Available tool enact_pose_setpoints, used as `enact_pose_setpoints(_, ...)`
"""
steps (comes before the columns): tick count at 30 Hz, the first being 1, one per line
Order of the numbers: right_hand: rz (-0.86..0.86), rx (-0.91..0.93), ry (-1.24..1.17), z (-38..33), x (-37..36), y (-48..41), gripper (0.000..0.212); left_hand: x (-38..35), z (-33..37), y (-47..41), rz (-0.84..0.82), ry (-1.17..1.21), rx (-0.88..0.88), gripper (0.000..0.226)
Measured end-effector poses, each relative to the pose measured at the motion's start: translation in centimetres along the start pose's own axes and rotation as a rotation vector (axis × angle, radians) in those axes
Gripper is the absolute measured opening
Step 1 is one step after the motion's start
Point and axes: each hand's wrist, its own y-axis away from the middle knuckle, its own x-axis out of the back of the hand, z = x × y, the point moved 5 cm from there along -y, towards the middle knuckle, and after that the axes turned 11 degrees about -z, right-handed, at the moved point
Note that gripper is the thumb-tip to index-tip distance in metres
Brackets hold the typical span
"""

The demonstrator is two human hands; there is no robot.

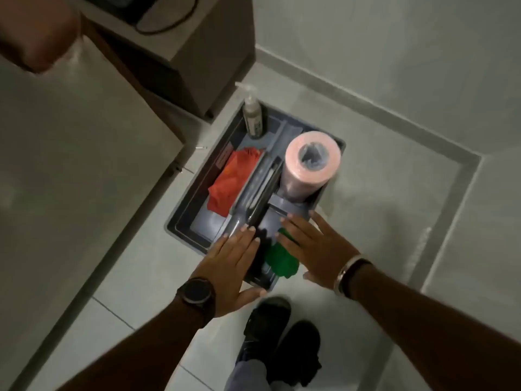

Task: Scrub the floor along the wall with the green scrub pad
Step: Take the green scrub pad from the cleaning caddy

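Over a grey caddy point(180, 218) — hands flat, left hand point(231, 263), right hand point(313, 246), green scrub pad point(280, 261) between

- The caddy point(183, 221) looks like grey moulded plastic, smooth with a dull sheen.
- Inside the caddy, the green scrub pad point(280, 259) appears matt and fibrous.
- The red cloth point(229, 182) is soft, creased fabric.
- The pink roll point(308, 170) looks like matt paper or wipe material.
- The pump bottle point(253, 115) is translucent plastic.
- Around the caddy, the floor point(366, 198) is pale, smooth tile with a slight gloss.
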Motion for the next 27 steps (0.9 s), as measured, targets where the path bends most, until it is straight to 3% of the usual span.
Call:
enact_pose_setpoints(4, 0.011, 0.167, 0.118, 0.8, -0.6, -3.5, 0.091, -2.4, -0.9, -2.6, -0.010, -0.009, -0.038, 0.106)
enact_pose_setpoints(8, 0.037, 0.228, 0.228, -0.6, -1.7, -5.2, 0.050, -3.9, -1.2, -3.5, -0.022, -0.068, -0.084, 0.108)
enact_pose_setpoints(13, -0.173, 0.321, 0.164, -1.2, -3.0, -6.4, 0.019, -4.7, -1.3, -4.0, 0.019, -0.095, -0.112, 0.109)
enact_pose_setpoints(17, -0.218, 0.325, 0.169, -1.2, -2.6, -5.8, 0.015, -4.8, -1.5, -4.0, -0.023, -0.092, -0.097, 0.109)
enact_pose_setpoints(20, -0.136, 0.309, 0.155, -1.3, -1.2, -4.2, 0.021, -4.1, -1.6, -3.7, -0.063, -0.079, -0.086, 0.109)
enact_pose_setpoints(23, 0.053, 0.316, 0.132, -1.0, 0.7, -0.9, 0.035, -3.2, -1.2, -3.0, -0.093, -0.125, -0.062, 0.106)
enact_pose_setpoints(27, 0.189, 0.195, -0.019, 1.5, 2.7, 5.7, 0.013, -0.6, 1.4, -2.3, -0.071, -0.136, -0.072, 0.103)
